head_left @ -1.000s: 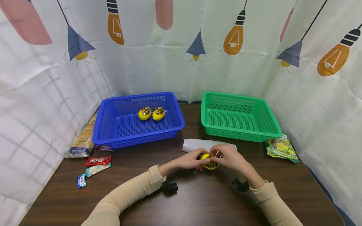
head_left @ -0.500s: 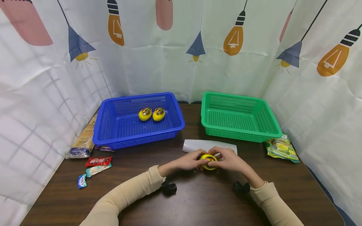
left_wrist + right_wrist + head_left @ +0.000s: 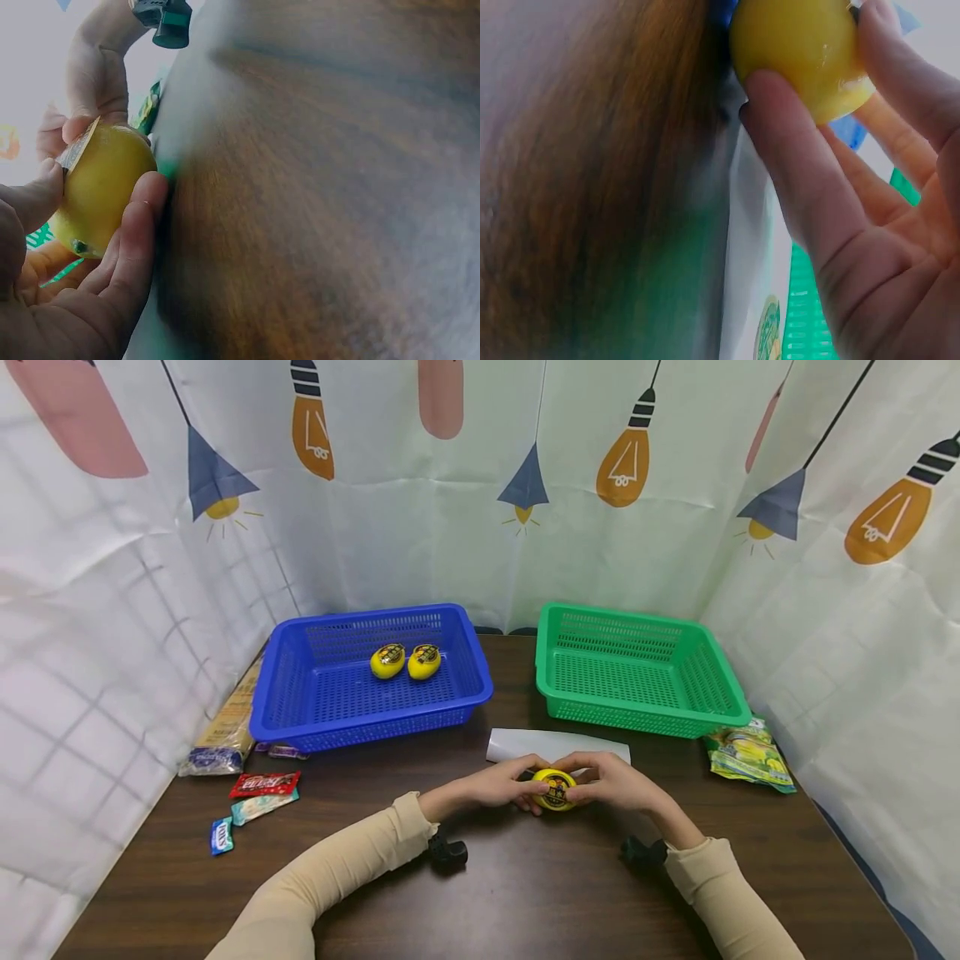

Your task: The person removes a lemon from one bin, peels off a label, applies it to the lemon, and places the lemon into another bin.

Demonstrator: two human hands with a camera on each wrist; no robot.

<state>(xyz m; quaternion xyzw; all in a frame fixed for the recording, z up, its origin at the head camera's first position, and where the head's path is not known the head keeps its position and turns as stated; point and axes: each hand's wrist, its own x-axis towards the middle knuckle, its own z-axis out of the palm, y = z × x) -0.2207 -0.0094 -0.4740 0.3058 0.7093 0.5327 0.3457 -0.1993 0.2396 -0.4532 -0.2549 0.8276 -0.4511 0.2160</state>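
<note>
Both hands hold one yellow lemon (image 3: 556, 790) over the middle of the table. A round black-and-gold label (image 3: 81, 150) sits on its upper face, with an edge jutting out in the left wrist view. My left hand (image 3: 498, 785) grips the lemon's left side, thumb at the label and fingers curled beneath. From the right, my right hand (image 3: 618, 785) holds it too, its thumb beside the label. In the right wrist view, fingertips (image 3: 772, 94) press the yellow skin. Just behind the hands lies a curled white sheet (image 3: 525, 745), partly hidden by the right hand.
Two labelled lemons (image 3: 406, 662) lie in the blue basket (image 3: 367, 731) at back left. A green basket (image 3: 637, 718) stands at back right, a green-yellow packet (image 3: 750, 758) beside it. Small snack wrappers (image 3: 264, 785) and a brown package (image 3: 225, 727) lie at left.
The right hand's fingers have moved from pinching over the label to holding the lemon's right side, uncovering the label. The left hand keeps its hold.
</note>
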